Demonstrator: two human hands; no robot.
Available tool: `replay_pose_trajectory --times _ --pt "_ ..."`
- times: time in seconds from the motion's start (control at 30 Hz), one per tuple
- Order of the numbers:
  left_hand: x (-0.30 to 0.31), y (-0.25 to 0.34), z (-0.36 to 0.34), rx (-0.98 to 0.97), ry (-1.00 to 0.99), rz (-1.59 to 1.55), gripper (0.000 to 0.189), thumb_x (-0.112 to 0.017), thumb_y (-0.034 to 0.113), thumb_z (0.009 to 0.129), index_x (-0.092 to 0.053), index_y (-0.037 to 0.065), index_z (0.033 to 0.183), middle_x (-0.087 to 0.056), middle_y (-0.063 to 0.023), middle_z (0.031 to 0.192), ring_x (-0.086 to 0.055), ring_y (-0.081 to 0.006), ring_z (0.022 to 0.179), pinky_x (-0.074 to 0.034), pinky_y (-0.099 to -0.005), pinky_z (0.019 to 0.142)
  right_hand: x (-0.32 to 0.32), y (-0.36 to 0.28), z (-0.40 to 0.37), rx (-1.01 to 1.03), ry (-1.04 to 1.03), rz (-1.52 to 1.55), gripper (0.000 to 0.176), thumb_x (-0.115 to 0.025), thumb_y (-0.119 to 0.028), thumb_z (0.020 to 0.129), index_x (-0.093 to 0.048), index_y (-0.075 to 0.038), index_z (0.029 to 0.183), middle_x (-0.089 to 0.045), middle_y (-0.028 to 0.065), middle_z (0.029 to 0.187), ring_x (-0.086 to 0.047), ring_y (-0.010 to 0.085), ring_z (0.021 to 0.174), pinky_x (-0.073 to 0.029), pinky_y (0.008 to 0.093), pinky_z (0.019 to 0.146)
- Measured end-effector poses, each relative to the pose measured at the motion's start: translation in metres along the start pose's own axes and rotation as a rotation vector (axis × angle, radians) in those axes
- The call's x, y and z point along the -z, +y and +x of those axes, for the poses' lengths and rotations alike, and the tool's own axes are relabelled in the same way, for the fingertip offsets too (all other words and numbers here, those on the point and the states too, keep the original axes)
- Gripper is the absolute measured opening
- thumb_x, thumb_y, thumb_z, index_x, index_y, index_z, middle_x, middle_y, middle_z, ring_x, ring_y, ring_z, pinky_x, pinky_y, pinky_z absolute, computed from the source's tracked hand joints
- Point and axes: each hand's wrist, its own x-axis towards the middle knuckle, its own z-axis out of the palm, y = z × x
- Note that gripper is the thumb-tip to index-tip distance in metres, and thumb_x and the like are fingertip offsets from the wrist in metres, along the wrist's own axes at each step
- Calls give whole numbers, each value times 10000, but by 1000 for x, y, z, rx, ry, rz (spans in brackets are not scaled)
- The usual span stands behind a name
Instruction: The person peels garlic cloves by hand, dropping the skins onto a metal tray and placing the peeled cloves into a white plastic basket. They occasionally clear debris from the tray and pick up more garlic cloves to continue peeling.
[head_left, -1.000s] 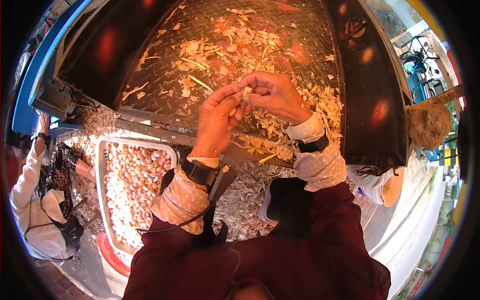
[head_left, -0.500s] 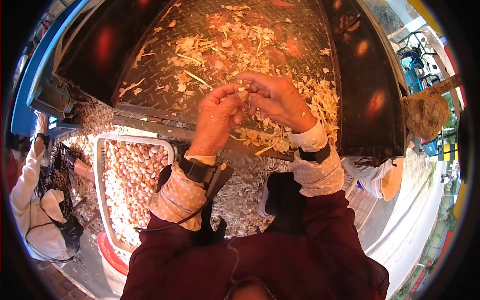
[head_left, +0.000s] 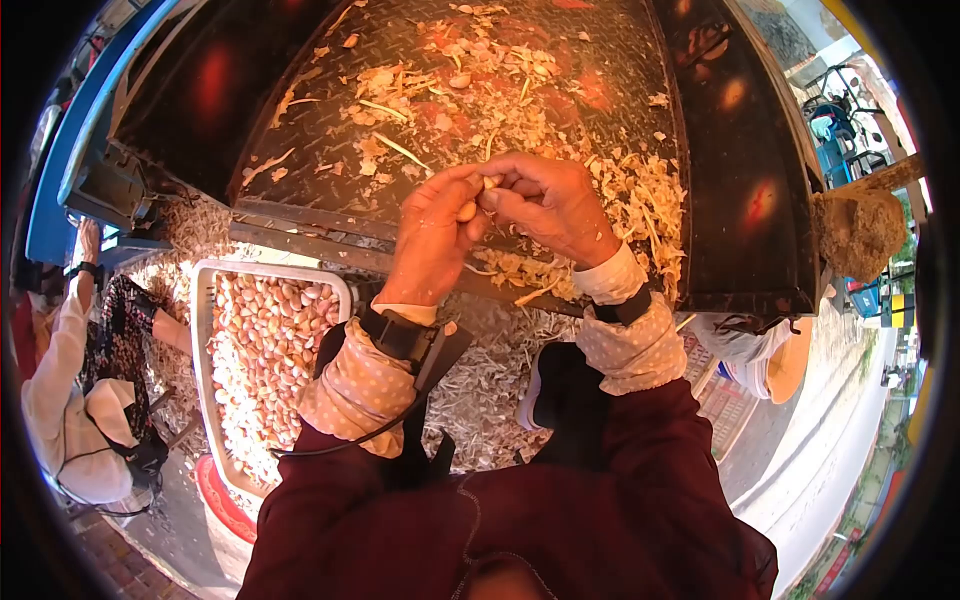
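My left hand [head_left: 437,235] and my right hand [head_left: 558,208] meet fingertip to fingertip over the near edge of the metal plate bed [head_left: 330,215]. Pinched between both sets of fingers is a small pale garlic clove [head_left: 490,182], partly hidden. Another yellowish clove [head_left: 467,211] sits among the curled fingers of my left hand. Papery garlic skins [head_left: 640,200] lie thick beside my right hand, with thinner scatterings and a few loose bits farther back.
A white plastic crate [head_left: 203,340] full of garlic cloves [head_left: 265,350] stands on the left, by a red round tray [head_left: 222,505]. Skins litter the ground around my shoe [head_left: 532,395]. Another person's arm [head_left: 70,310] reaches in at far left. Dark side walls [head_left: 745,200] flank the bed.
The fingers of both hands have shifted slightly on the clove between them. The yellowish clove in my left hand now shows more plainly. The camera view has tilted a little.
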Motion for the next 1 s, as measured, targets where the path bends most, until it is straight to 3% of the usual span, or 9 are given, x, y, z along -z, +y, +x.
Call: replay_pose_trajectory --times 0.2,0.53,0.63,0.77,0.8,0.83,0.9,0.97,1.0 --pt "-6 7 -3 -130 -2 174 215 -578 81 918 -619 -11 1108 -627 -27 792 -491 -48 545 -354 -167 461 6 3 1 -156 -8 581 215 -551 -58 916 -626 39 1093 -668 75 828 -642 123 604 -517 208 518" --pt "-39 30 -42 -367 -38 466 261 -678 -8 848 -650 -13 1107 -644 11 775 -487 -4 563 -353 -163 479 6 -13 -9 -151 -63 1165 154 -561 -44 901 -575 70 1003 -667 155 837 -662 185 538 -542 240 417" --pt "-50 39 -62 -441 -74 478 300 -693 -36 818 -655 -15 1115 -674 -20 828 -554 -31 618 -405 -170 516 7 -37 -14 -99 -48 1297 119 -554 -18 885 -557 66 970 -666 168 807 -658 212 509 -529 251 371" --pt "-60 62 -90 -853 -325 833 304 -687 -55 785 -683 -5 1085 -697 -119 882 -682 -188 756 -498 -217 616 21 -87 -33 -96 -277 1301 116 -578 84 823 -554 68 936 -661 193 774 -657 230 493 -515 257 353" --pt "-64 67 -104 -864 -342 838 304 -687 -55 785 -683 -5 1085 -697 -119 882 -682 -188 756 -498 -217 616 18 -91 -36 91 -384 1354 136 -623 115 801 -571 73 919 -672 195 803 -662 212 520 -531 239 403" --pt "-68 71 -122 -836 -394 810 275 -700 3 791 -688 -4 1065 -698 -126 876 -683 -189 746 -505 -236 607 22 -107 -39 178 -346 1200 72 -699 74 788 -637 99 813 -643 243 655 -645 240 510 -522 263 429" --pt "-73 78 -140 -769 -493 759 257 -725 121 801 -699 -2 1025 -700 -140 865 -685 -189 725 -519 -275 590 18 -125 -36 471 -419 1165 63 -710 63 781 -680 108 747 -646 282 685 -572 201 402 -445 246 343" --pt "-87 62 -119 -1201 -747 464 256 -712 69 775 -709 61 1031 -596 -123 712 -506 -150 445 -288 -235 359 19 -132 -43 562 -385 1054 78 -727 43 768 -680 74 713 -654 260 689 -566 197 379 -393 233 303" --pt "-82 65 -123 -1119 -835 461 263 -716 87 774 -709 71 1037 -609 -131 761 -508 -161 455 -295 -244 361 19 -133 -44 565 -344 1037 78 -727 43 768 -680 72 713 -655 255 687 -569 195 383 -393 232 304"
